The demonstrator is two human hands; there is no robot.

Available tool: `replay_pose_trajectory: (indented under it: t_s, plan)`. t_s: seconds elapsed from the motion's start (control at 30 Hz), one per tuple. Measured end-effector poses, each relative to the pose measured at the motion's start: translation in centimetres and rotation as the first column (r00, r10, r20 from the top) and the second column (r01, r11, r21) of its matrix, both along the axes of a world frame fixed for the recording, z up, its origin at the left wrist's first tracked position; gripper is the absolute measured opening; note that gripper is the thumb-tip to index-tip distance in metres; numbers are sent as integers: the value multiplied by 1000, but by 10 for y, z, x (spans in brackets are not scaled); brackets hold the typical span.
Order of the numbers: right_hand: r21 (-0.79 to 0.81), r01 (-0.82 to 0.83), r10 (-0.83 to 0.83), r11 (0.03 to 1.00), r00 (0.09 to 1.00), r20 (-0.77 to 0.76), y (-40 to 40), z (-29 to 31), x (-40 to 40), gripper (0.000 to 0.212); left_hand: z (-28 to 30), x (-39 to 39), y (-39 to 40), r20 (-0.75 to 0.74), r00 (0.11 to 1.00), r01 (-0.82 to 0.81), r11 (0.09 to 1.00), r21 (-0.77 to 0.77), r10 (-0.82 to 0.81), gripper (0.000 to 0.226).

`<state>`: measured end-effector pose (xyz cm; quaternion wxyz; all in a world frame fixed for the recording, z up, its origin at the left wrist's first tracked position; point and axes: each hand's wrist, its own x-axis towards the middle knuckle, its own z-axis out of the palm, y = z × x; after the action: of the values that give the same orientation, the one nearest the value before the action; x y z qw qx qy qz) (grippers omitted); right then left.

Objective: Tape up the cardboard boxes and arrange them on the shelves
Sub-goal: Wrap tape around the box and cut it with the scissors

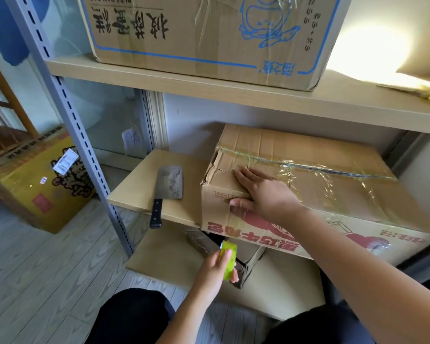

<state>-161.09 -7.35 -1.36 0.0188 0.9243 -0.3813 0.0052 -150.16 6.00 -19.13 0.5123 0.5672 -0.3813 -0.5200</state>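
Presently the right hand [263, 194] lies flat, grip wide, steadying the taped cardboard box [308, 184] on the middle shelf [139, 192], while the left hand [215, 271], below, pinches the tape roll [228, 259], apparently for sealing.

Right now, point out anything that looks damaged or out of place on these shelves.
A cleaver lies on the middle shelf, its handle past the edge. The taped box beside it has a crushed, torn corner by the right hand.

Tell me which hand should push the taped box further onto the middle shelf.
Probably the right hand: it already lies flat on the taped box's near corner. The left hand is lower down, holding the tape roll.
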Motion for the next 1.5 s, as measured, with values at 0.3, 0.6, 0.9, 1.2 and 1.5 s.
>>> replay_pose_trajectory:
  t_s: [0.3, 0.6, 0.9, 1.2, 1.5]
  plan:
    - [-62, -18, 17, 998, 1000, -9, 4, -4, 1, 86, -26, 8, -50, 25, 999, -30, 988, 151, 26, 29]
    - [-69, -41, 36, 997, 996, -78, 20, 7, -11, 111, -25, 6, -32, 154, 987, -59, 997, 56, 50, 32]
    - [-40, -37, 39, 999, 998, 59, 64, 27, -21, 90, 19, -3, 40, 43, 995, -87, 995, 39, 86, 32]
    - [-138, -96, 105, 986, 993, 59, 58, -4, -27, 108, -5, 34, 23, 118, 979, -192, 941, 280, 164, 27]
    - [-343, -19, 72, 939, 987, 143, 43, 0, -10, 79, 60, 113, 32, 132, 639, -764, 604, 226, 758, 34]
